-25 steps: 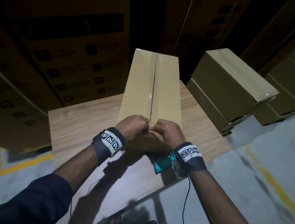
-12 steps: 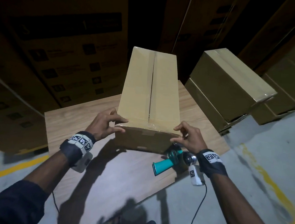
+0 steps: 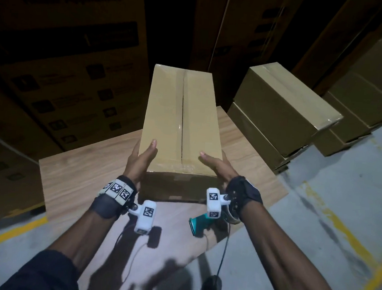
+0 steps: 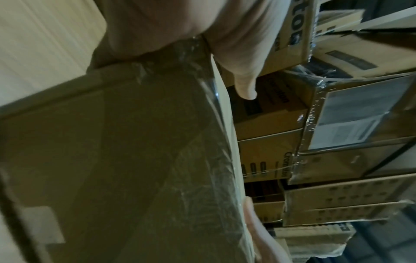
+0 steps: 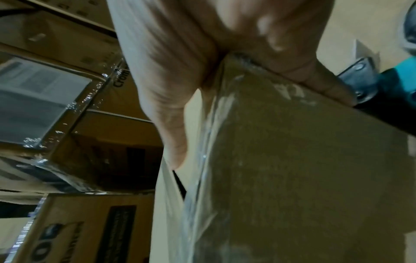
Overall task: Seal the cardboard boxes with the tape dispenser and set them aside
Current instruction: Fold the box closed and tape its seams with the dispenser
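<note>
Stacked cartons (image 3: 279, 110) right of table (image 3: 87, 173); dispenser (image 3: 198, 223) near edge

Head view: from above, facing forward and down over the cardboard box (image 3: 182, 121) on the table (image 3: 87, 171); left wrist view: hard against the box's (image 4: 135, 151) near end (picture blurred), facing along the thumb; right wrist view: equally close, sharing that taped end (image 5: 303, 169) and the stacked cartons (image 5: 67, 115) behind.
</note>
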Tool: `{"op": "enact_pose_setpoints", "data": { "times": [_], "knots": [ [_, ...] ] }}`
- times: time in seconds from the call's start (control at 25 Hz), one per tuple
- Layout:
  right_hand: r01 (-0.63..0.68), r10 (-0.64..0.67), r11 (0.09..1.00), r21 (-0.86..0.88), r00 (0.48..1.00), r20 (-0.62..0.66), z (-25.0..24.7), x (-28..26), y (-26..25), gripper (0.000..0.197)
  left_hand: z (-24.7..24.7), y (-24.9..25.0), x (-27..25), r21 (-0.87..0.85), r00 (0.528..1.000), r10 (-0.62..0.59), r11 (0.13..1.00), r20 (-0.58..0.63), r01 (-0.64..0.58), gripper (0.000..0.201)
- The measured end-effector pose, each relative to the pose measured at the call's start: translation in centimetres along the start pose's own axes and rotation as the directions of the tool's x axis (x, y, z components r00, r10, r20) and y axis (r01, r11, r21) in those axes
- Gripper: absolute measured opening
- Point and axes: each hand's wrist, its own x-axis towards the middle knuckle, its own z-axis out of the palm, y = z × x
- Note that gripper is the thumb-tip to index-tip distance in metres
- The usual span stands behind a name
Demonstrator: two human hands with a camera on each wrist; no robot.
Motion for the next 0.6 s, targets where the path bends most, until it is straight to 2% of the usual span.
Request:
{"op": "enact_pose_setpoints", "data": {
  "times": [0.08, 0.2, 0.28, 0.4, 0.52, 0.6],
  "knots": [
    [0.076, -0.072, 0.996, 0.050, 0.995, -0.072, -1.2, 0.1, -0.9, 0.082, 1.7, 0.7, -0.7, -0.047, 0.996, 0.048, 0.998, -0.078, -0.052, 0.064],
    [0.187, -0.186, 0.982, 0.031, 0.982, -0.035, -5.7, -1.1, -4.0, 0.074, 5.3, 1.9, -1.6, -0.053, 0.981, 0.144, 0.987, -0.127, -0.152, 0.087],
    [0.263, -0.263, 0.963, 0.050, 0.965, 0.000, -9.9, -1.9, -7.1, 0.070, 9.7, 3.6, -2.2, -0.104, 0.955, 0.252, 0.957, -0.158, -0.270, 0.084],
    [0.357, -0.357, 0.934, 0.015, 0.934, -0.012, -19.7, -3.7, -12.4, 0.061, 19.9, 6.7, -2.7, -0.143, 0.918, 0.358, 0.912, -0.173, -0.383, 0.080],
    [0.432, -0.434, 0.900, -0.056, 0.900, -0.027, -31.8, -5.6, -17.4, 0.063, 32.8, 8.9, -3.0, -0.213, 0.900, 0.414, 0.875, -0.134, -0.434, 0.079],
    [0.402, -0.408, 0.910, -0.098, 0.912, -0.046, -39.4, -5.8, -20.1, 0.044, 40.9, 10.1, -2.5, -0.219, 0.895, 0.427, 0.868, -0.127, -0.445, 0.084]
  ]
}}
